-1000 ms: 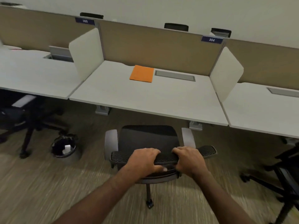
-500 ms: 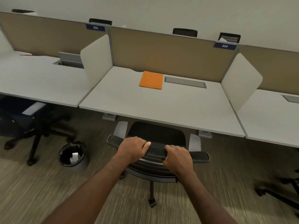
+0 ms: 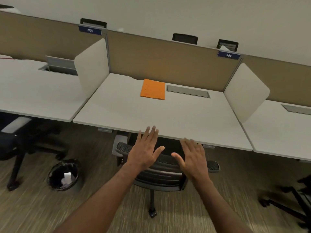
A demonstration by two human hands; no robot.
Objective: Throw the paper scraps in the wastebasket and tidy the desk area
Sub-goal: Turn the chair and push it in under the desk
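Your left hand [image 3: 146, 149] and right hand [image 3: 193, 156] hovered spread, grip empty, over the tucked-in office chair [image 3: 161, 172], tidying apparently nearly done.

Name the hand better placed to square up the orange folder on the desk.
Left, probably. The left hand is open and sits almost straight below the orange folder; the right hand, also open, is farther to the side.

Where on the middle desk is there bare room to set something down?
The white middle desk is bare from its front edge up to the flat orange folder and the grey cable hatch. Those two take up the back strip. Its front edge is crowded by the black mesh chair and both open hands.
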